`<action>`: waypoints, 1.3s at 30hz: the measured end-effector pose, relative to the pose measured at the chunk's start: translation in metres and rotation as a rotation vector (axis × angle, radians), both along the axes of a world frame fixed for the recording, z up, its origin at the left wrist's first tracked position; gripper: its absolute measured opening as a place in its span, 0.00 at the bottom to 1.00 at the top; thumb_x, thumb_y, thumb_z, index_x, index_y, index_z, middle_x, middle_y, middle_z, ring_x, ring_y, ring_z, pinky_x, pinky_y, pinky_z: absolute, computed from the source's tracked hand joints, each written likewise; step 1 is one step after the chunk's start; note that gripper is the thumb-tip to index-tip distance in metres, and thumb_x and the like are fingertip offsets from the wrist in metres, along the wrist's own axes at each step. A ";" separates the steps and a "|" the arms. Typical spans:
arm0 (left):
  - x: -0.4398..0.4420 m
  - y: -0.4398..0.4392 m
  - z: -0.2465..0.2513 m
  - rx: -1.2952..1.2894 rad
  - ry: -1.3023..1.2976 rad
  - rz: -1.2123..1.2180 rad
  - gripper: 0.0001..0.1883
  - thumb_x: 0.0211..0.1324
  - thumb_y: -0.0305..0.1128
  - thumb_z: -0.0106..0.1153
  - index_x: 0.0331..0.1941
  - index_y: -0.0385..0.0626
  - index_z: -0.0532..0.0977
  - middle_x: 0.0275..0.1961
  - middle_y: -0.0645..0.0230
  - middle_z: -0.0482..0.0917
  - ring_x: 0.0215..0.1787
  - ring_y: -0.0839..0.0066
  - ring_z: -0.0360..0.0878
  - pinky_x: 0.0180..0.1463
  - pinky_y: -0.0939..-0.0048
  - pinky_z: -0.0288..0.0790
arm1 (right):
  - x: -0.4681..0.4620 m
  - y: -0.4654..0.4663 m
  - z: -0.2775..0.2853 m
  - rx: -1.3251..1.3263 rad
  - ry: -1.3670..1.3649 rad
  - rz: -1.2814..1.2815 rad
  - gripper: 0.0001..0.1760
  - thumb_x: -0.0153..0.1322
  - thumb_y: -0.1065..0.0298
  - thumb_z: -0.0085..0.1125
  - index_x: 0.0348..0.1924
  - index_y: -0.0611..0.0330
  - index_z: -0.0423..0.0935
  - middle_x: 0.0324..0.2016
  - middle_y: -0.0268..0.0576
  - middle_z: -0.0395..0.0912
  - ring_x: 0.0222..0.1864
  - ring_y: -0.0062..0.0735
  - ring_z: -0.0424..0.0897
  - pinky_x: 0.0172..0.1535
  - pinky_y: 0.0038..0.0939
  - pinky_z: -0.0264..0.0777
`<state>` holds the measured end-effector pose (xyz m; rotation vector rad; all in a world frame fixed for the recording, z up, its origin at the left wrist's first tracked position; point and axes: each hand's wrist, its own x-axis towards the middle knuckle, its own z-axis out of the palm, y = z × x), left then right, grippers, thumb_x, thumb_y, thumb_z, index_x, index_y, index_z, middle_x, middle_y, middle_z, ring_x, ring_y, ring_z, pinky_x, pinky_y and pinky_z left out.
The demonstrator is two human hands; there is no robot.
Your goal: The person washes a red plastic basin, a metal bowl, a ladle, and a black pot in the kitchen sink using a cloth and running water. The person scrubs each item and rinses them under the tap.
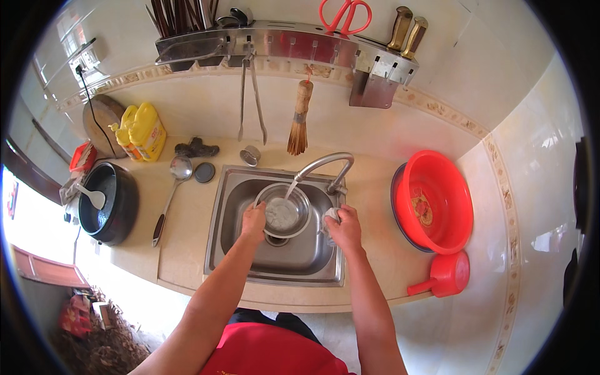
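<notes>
My left hand (pixel 253 222) grips the rim of a round stainless steel bowl (pixel 307 213) over the sink (pixel 300 265). From the curved faucet (pixel 323 159) a stream of water (pixel 291 186) runs into the bowl, and the water inside looks churned. At the sink's right edge, my right hand (pixel 346 227) is closed around a crumpled greyish cloth (pixel 331 219). Part of the cloth is hidden by my fingers. Below the bowl, the drain (pixel 276 241) is partly covered.
Left on the counter are a ladle (pixel 174 187), a dark lid (pixel 205 172), a black pot (pixel 110 206) and yellow jugs (pixel 147 133). A red basin (pixel 450 206) and red dipper (pixel 449 274) stand right. Tongs (pixel 248 98) and a bamboo brush (pixel 301 112) hang from the wall rack (pixel 290 42).
</notes>
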<state>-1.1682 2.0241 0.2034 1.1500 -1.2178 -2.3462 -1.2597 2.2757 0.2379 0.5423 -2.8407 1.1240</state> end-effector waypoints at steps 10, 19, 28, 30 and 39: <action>0.008 0.020 0.020 -0.168 -0.165 -0.020 0.24 0.72 0.45 0.54 0.58 0.36 0.75 0.52 0.58 0.82 0.51 0.65 0.80 0.56 0.62 0.74 | 0.054 -0.074 0.071 -0.180 0.347 0.475 0.15 0.63 0.64 0.75 0.37 0.61 0.82 0.62 0.56 0.70 0.58 0.56 0.77 0.57 0.46 0.75; 0.018 0.006 0.009 0.117 0.100 -0.090 0.18 0.75 0.39 0.51 0.61 0.42 0.74 0.57 0.63 0.81 0.57 0.70 0.80 0.61 0.64 0.74 | 0.047 -0.116 -0.038 -0.300 0.065 0.322 0.25 0.62 0.61 0.77 0.46 0.61 0.77 0.59 0.64 0.70 0.57 0.63 0.74 0.60 0.47 0.70; 0.008 -0.004 -0.001 0.139 0.199 -0.059 0.19 0.77 0.39 0.49 0.63 0.40 0.73 0.58 0.61 0.81 0.59 0.69 0.79 0.63 0.64 0.73 | 0.044 -0.140 -0.023 -0.255 -0.040 0.536 0.23 0.58 0.66 0.75 0.42 0.59 0.73 0.48 0.52 0.76 0.47 0.61 0.77 0.47 0.50 0.74; 0.017 -0.013 0.001 0.240 0.306 -0.124 0.20 0.78 0.39 0.48 0.63 0.40 0.73 0.58 0.61 0.81 0.58 0.70 0.79 0.63 0.64 0.74 | 0.045 -0.137 -0.009 -0.240 -0.073 0.623 0.23 0.57 0.68 0.75 0.41 0.57 0.73 0.47 0.48 0.77 0.48 0.57 0.77 0.47 0.48 0.73; -0.002 0.009 0.024 -0.169 -0.068 0.075 0.16 0.72 0.33 0.56 0.60 0.41 0.78 0.50 0.67 0.83 0.50 0.76 0.79 0.53 0.70 0.74 | 0.020 -0.135 -0.035 0.478 0.339 0.437 0.21 0.61 0.65 0.68 0.48 0.53 0.77 0.49 0.44 0.76 0.53 0.52 0.77 0.53 0.48 0.73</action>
